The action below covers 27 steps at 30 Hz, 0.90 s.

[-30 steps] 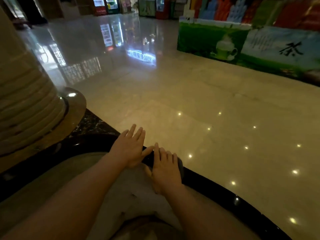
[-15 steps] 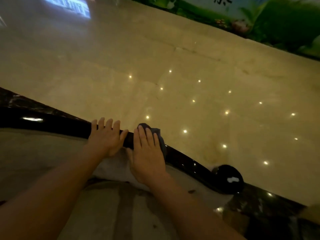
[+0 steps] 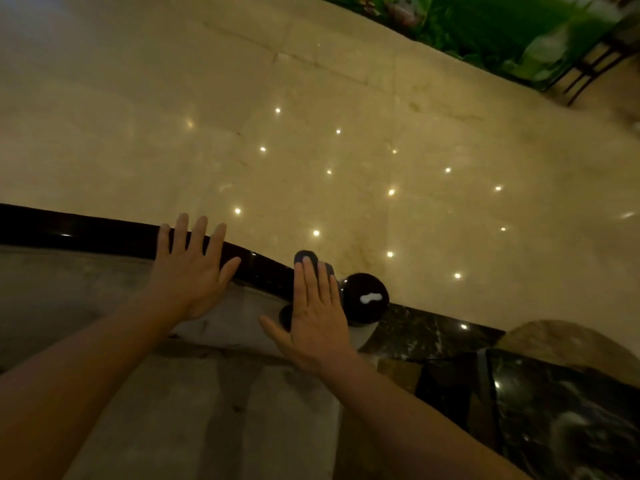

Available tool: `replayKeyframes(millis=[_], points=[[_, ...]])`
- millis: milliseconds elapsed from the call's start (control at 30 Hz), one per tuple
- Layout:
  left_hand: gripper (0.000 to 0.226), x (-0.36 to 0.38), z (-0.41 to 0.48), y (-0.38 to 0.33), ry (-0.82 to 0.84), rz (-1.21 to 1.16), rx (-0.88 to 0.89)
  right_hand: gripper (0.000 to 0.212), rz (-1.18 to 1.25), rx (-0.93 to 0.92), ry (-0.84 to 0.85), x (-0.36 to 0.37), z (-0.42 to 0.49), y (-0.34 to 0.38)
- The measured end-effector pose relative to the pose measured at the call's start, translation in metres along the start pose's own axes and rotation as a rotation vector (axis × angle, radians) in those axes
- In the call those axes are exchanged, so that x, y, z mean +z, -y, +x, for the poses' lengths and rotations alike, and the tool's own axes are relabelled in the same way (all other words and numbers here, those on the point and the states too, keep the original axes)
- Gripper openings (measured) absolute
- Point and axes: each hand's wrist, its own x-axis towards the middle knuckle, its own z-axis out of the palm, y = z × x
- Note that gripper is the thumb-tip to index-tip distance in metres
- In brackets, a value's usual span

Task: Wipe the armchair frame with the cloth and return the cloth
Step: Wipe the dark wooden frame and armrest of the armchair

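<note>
The armchair's dark glossy frame (image 3: 104, 233) curves across the view from the left edge to a round knob end (image 3: 367, 299) at centre right. My right hand (image 3: 317, 317) lies flat with straight fingers on a dark grey cloth (image 3: 308, 256), pressing it onto the frame just left of the knob. Only the cloth's edges show around my fingers. My left hand (image 3: 192, 268) rests flat on the frame and the pale upholstery (image 3: 69, 292) further left, fingers spread, holding nothing.
Polished beige floor (image 3: 311, 98) with ceiling-light reflections lies beyond the frame. A dark marble surface (image 3: 554, 410) sits at lower right, with a rounded beige object (image 3: 568, 341) on it. A green printed board (image 3: 502, 26) and dark chair legs (image 3: 588, 71) stand at upper right.
My right hand has slid the cloth rightward along the frame until it is next to the knob. My left hand followed along the frame. The view tilted further down.
</note>
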Motion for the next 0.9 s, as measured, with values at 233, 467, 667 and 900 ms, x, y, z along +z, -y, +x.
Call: replayKeyframes(millis=[233,467,667,900], points=[[0.085,0.003,-0.002,-0.075,0.027,0.137,0.12,0.099,-0.146,0.035,0.088,0.017,-0.057,-0.067],[0.095,0.0,0.0,-0.085,0.072,0.2,0.097,0.076,-0.22,-0.181,0.119,0.012,-0.049,-0.101],[0.096,-0.003,0.005,-0.092,0.11,0.23,0.057,0.083,-0.062,-0.201,0.045,0.014,-0.046,-0.103],[0.071,0.0,0.022,-0.138,0.132,0.267,0.168,0.077,0.054,-0.146,0.028,-0.001,-0.034,-0.098]])
